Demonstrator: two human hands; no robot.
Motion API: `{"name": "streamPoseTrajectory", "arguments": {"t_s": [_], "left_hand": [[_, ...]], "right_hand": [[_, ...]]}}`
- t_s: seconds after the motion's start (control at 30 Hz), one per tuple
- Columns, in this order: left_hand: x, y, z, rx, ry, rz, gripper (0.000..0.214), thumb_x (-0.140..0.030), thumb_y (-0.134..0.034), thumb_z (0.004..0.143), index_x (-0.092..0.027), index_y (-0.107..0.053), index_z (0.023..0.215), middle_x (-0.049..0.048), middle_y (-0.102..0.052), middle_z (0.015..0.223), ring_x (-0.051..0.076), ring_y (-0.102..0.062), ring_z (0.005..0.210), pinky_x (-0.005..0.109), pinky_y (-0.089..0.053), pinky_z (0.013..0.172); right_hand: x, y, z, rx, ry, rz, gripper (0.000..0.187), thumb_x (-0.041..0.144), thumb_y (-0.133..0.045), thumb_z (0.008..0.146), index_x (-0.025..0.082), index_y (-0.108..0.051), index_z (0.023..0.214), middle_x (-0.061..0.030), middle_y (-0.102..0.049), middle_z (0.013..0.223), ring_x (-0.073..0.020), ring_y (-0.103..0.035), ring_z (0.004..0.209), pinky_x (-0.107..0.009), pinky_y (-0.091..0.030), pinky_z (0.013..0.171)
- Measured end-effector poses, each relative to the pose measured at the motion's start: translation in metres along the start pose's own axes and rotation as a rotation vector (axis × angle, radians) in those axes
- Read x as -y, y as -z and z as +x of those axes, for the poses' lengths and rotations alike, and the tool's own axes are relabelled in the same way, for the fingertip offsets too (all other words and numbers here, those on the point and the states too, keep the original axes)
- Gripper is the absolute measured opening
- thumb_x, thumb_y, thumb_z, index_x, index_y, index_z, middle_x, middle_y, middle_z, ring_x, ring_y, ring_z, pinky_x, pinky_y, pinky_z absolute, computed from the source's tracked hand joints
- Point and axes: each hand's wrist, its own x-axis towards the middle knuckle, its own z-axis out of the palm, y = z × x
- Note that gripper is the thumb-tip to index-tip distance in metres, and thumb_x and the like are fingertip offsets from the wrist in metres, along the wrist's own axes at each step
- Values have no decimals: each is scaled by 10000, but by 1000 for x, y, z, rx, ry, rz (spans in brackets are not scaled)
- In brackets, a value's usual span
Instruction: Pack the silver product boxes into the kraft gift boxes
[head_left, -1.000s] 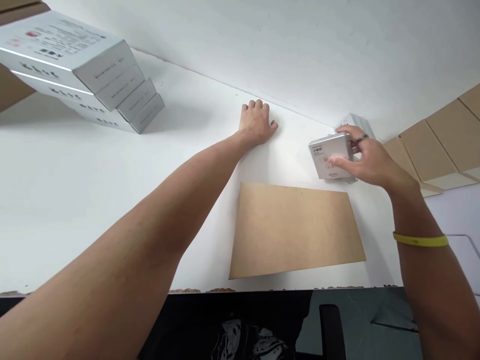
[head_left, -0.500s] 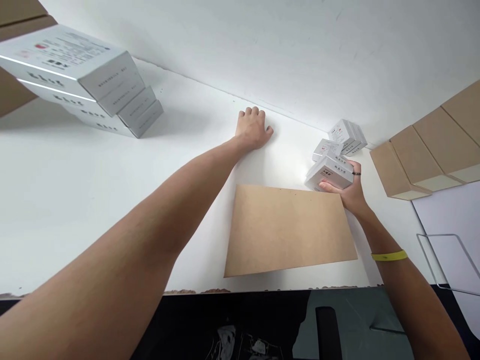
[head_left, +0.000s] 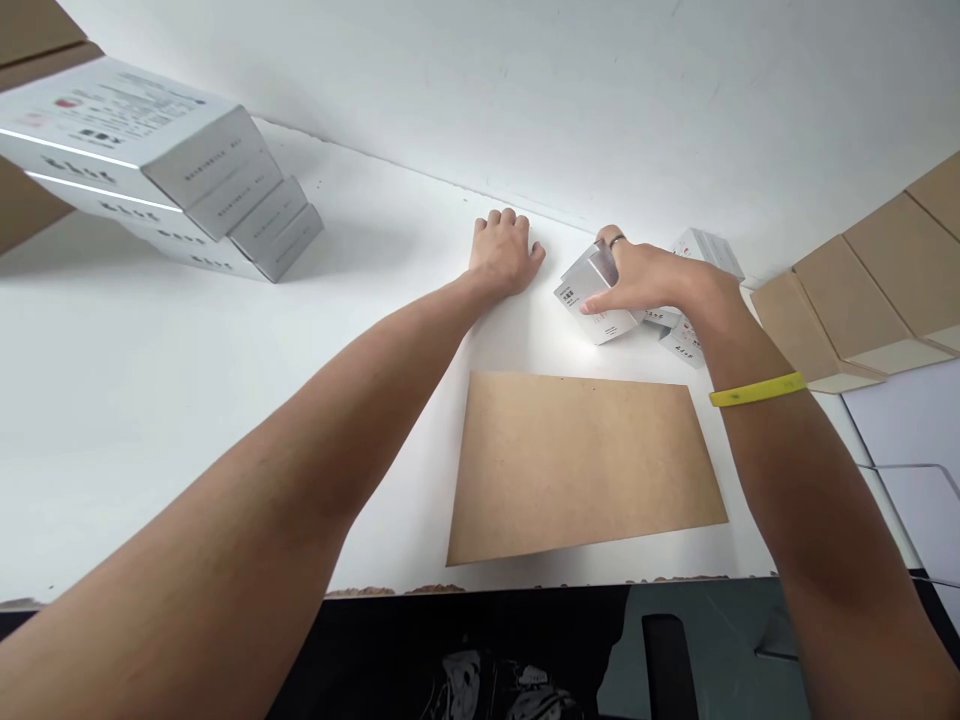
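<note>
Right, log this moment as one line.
left hand: on white table | right hand: gripping white box | brown cardboard: nearer the person, unheld

White boxes (head_left: 615, 324), lettering (head_left: 568, 297) (small, blurred), unreadable

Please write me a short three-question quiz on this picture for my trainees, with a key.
1. True or false: the brown cardboard lies nearer the front edge of the table than the left hand does.
2. Which hand is gripping a white box? A) left; B) right.
3. Fill in: the larger white boxes are stacked on the ____ side of the picture.

Key: 1. True. 2. B, the right hand. 3. Left.
</note>
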Motion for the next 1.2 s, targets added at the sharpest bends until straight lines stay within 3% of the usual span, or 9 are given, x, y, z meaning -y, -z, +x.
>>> {"name": "streamPoseTrajectory", "arguments": {"t_s": [0.2,0.37,0.43,0.57,0.7,0.8,0.93,1.07,1.2], "left_hand": [[0,0,0,-8,-8,-3,507,-399,-404,1019,-102,-597,1382,227,-567,1471,404,-474,1436,556,-358,1242],[2,-3,3,20,-6,-38,558,-415,-375,1010,-97,-559,1429,238,-539,1499,421,-423,1474,571,-294,1276],[2,-4,4,19,-9,-32,567,-422,-367,1010,-91,-551,1433,238,-535,1498,421,-422,1473,568,-298,1270],[1,-6,5,9,3,0,551,-428,-373,1022,-108,-548,1434,219,-546,1481,406,-432,1467,543,-316,1254],[1,-6,4,6,1,21,543,-422,-378,1026,-105,-552,1431,215,-550,1479,397,-448,1456,520,-332,1243],[1,-5,4,6,0,22,537,-426,-384,1022,-123,-558,1429,209,-560,1482,395,-457,1452,523,-336,1243],[1,-3,4,0,-5,28,534,-423,-384,1019,-105,-574,1404,221,-562,1468,394,-473,1435,522,-350,1237],[1,-2,2,-9,-17,20,523,-409,-394,1020,-85,-587,1382,233,-566,1452,395,-487,1417,524,-364,1229],[1,-4,2,-15,-14,11,512,-407,-405,1024,-110,-584,1401,211,-574,1460,391,-482,1424,522,-357,1232]], "right_hand": [[13,-14,-2,-22,54,-19,1029,846,-708,787,290,-414,1601,-144,-719,1183,-420,-656,1097,-546,-548,950],[-32,3,-21,-214,68,193,878,893,-273,994,341,-265,1676,-90,-673,1314,-364,-634,1232,-582,-480,1098],[-60,10,-24,-252,-16,181,939,888,-428,960,269,-315,1657,-133,-618,1400,-405,-601,1289,-613,-474,1107],[-107,8,-21,-65,-206,107,1266,908,-759,708,181,-324,1649,-219,-536,1494,-484,-568,1314,-658,-517,1080],[-120,-8,-12,-90,-203,70,1400,832,-890,573,216,-269,1666,-224,-438,1574,-514,-434,1441,-690,-458,1151],[-118,-15,-5,-83,-205,56,1382,724,-970,481,247,-342,1616,-212,-546,1441,-511,-514,1346,-696,-508,1081],[-120,-7,-10,-73,-171,83,1251,685,-937,551,266,-359,1578,-171,-572,1396,-444,-612,1212,-643,-573,1006],[-136,-1,-42,-131,-129,140,1097,696,-909,612,309,-417,1512,-147,-508,1483,-409,-614,1227,-596,-593,998],[-161,-27,-72,-262,-110,347,1014,703,-902,624,332,-435,1445,-127,-521,1475,-413,-562,1342,-621,-567,1063]]}}
